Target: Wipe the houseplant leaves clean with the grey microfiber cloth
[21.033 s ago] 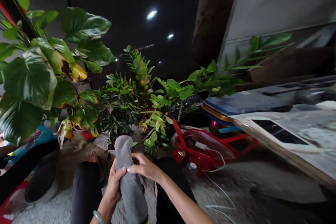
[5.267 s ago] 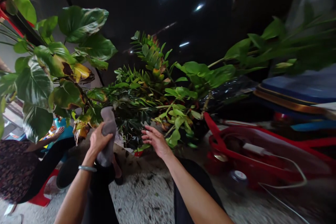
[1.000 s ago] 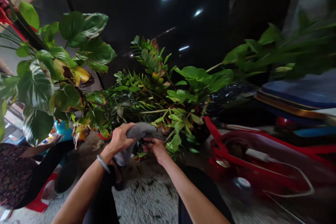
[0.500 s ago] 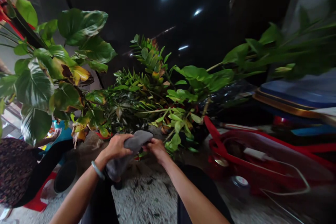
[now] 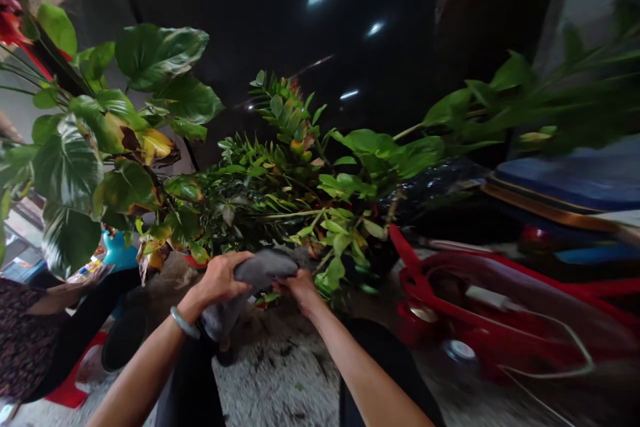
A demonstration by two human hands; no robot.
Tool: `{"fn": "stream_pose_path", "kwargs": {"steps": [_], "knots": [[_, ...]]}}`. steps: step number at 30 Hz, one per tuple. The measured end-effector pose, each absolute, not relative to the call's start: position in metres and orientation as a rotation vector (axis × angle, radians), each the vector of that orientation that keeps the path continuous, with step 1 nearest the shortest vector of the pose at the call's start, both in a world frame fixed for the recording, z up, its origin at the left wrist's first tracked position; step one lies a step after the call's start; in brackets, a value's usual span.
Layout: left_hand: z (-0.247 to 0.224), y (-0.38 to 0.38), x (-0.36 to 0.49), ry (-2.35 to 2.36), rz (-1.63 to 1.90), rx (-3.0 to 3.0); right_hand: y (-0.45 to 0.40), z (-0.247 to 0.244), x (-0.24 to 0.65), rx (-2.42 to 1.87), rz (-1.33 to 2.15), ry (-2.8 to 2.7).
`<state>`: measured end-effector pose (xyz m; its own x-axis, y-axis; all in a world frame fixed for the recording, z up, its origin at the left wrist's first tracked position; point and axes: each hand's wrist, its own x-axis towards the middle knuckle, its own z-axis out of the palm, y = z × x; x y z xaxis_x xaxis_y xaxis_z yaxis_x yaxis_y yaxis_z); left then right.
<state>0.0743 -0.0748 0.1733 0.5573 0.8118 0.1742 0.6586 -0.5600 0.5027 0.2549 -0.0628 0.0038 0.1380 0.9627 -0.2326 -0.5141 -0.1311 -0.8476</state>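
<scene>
A dark, glossy wall (image 5: 280, 20) stands beyond both hands, throwing back bright spots of light. Below them, between the wearer's knees, the grey floor (image 5: 280, 380) gives open room, strewn with dark scraps. A broad-leaved plant (image 5: 145, 57) rises ahead and to the left of the left hand, some leaves browned at the edges. Low foliage (image 5: 260, 180) crowds the far side of the hands, its nearest leaves just beside the right hand, so there is little room that way. Well to the right of the right hand sits a red basket (image 5: 420, 283), with a blue-topped stack (image 5: 580, 173) behind it. To the left of the left forearm another person (image 5: 30, 340) sits near a dark bucket (image 5: 125, 340). The wearer's dark legs (image 5: 390, 367) bound the space on either side.

The grey sock (image 5: 265, 269) lies between the hands, part of it hanging below the left. The left hand (image 5: 223, 278) is wrapped around it; the right hand (image 5: 300, 288) pinches its far end. A pale bracelet (image 5: 185, 325) rings the left wrist. Colourful packets (image 5: 90, 270) lie by the other person, any print too blurred to read.
</scene>
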Motion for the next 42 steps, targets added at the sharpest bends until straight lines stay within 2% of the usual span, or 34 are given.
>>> {"fn": "stream_pose_path", "kwargs": {"steps": [2,6,8,10,12,15,17,20,24,26,30,32,34,36,40,42], "knots": [[0.181,-0.087,0.071,1.197,0.666,2.359,-0.063,0.003,0.256,-1.021,1.399,-0.582],[0.221,-0.084,0.066,1.389,1.29,2.159,-0.063,0.003,0.256,-1.009,1.399,-0.593],[0.228,-0.074,0.062,1.497,1.494,2.046,-0.063,0.005,0.256,-1.014,1.399,-0.596],[0.214,-0.069,0.056,1.617,1.479,1.947,-0.064,0.006,0.255,-1.016,1.4,-0.597],[0.182,-0.076,0.05,1.707,1.267,1.891,-0.064,0.007,0.255,-1.015,1.401,-0.599],[0.132,-0.105,0.043,1.637,0.931,1.912,-0.065,0.006,0.256,-1.022,1.402,-0.603],[0.12,-0.124,0.041,1.577,0.892,1.892,-0.066,0.006,0.256,-1.028,1.402,-0.604],[0.149,-0.13,0.039,1.573,1.114,1.869,-0.066,0.006,0.255,-1.036,1.402,-0.605],[0.208,-0.095,0.038,1.638,1.535,1.885,-0.067,0.009,0.252,-1.031,1.409,-0.604],[0.211,-0.077,0.039,1.68,1.574,1.867,-0.068,0.011,0.251,-1.026,1.412,-0.6],[0.155,-0.08,0.042,1.675,1.174,1.947,-0.067,0.012,0.251,-1.028,1.418,-0.596],[0.124,-0.096,0.044,1.509,0.882,2.083,-0.068,0.012,0.254,-1.03,1.42,-0.598],[0.112,-0.111,0.046,1.365,0.783,2.176,-0.068,0.012,0.256,-1.024,1.423,-0.601],[0.124,-0.116,0.047,1.322,0.932,2.215,-0.07,0.013,0.259,-1.013,1.424,-0.602],[0.176,-0.094,0.052,1.429,1.503,2.117,-0.073,0.016,0.262,-0.994,1.414,-0.592],[0.188,-0.078,0.054,1.491,1.669,2.044,-0.073,0.018,0.261,-0.991,1.41,-0.588]]}}
